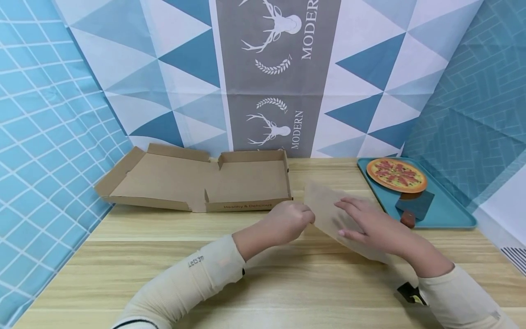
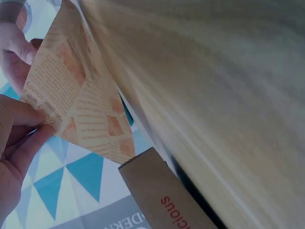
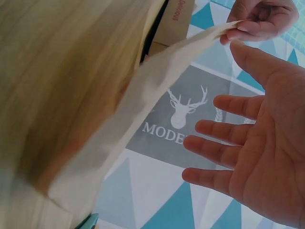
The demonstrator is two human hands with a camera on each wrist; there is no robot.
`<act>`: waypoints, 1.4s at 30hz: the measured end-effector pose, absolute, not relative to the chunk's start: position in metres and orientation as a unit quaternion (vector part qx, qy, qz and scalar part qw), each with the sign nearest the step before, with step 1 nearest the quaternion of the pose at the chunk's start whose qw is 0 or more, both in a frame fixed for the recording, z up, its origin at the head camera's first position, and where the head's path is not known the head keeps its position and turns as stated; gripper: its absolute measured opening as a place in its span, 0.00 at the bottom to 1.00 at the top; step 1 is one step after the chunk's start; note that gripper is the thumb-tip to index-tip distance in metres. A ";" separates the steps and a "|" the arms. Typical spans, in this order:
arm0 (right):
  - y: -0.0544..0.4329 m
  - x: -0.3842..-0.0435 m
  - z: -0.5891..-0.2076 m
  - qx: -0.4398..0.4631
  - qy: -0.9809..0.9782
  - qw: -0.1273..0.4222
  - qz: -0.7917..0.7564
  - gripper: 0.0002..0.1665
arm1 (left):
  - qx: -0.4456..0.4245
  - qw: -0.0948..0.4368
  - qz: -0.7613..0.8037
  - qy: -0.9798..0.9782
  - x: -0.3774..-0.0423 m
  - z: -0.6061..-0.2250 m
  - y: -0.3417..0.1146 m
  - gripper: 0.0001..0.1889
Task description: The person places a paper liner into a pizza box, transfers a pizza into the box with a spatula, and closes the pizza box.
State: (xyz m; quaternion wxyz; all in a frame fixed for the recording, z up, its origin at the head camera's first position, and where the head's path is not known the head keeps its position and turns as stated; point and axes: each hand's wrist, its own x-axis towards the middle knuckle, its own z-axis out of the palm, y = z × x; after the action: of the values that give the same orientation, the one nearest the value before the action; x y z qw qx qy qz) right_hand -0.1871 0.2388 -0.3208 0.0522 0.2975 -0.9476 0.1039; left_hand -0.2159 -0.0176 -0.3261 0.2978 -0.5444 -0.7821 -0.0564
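My left hand pinches one edge of a thin brown sheet of paper, raised at a tilt over the table. Print like a newspaper covers the underside of this paper in the left wrist view. Over the sheet's right part is my right hand, its fingers spread. In the right wrist view that right hand faces the paper with straight fingers and nothing gripped. Left of the hands stands an opened cardboard pizza box, its lid folded out to the left.
A teal tray lies at the right of the wooden table. On it are a pizza and a pizza server with a brown handle. A patterned cloth hangs behind the table.
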 end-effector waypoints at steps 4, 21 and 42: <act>0.242 -0.188 -0.317 0.300 -0.946 0.068 0.106 0.40 | -0.550 0.333 -0.072 -0.762 -0.220 -0.326 -0.024 0.10; 0.245 -0.184 -0.307 0.277 -0.951 0.087 0.105 0.40 | -0.566 0.422 -0.088 -0.703 -0.230 -0.313 -0.042 0.07; 0.237 -0.187 -0.308 0.210 -0.939 0.220 0.158 0.23 | -0.534 0.480 -0.120 -0.686 -0.235 -0.298 -0.069 0.09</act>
State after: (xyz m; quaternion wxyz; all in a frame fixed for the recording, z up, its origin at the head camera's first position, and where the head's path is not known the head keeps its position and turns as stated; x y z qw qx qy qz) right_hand -0.1865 0.2369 -0.3080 0.2196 0.2104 -0.9395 0.1577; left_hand -0.2350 -0.0692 -0.2981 0.4799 -0.5338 -0.6858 -0.1203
